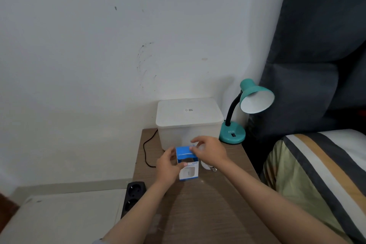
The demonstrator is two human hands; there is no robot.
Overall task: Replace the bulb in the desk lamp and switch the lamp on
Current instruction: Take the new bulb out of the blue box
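Note:
A blue and white bulb box (188, 168) stands on the wooden bedside table (208, 204). My left hand (168, 166) grips its left side. My right hand (210, 150) pinches the blue top flap. Just right of the box a white bulb (208, 166) lies on the table, its metal screw base pointing right, partly hidden under my right hand. The teal desk lamp (255, 99) stands at the table's back right corner. Its shade looks empty and unlit, and a black switch sits on its base (232, 133).
A white lidded plastic container (188, 119) stands behind the box against the wall. The lamp's black cord (146, 150) runs down the table's left side. A black power strip (132, 194) lies on the floor to the left. A bed with a striped pillow (326, 164) borders the right.

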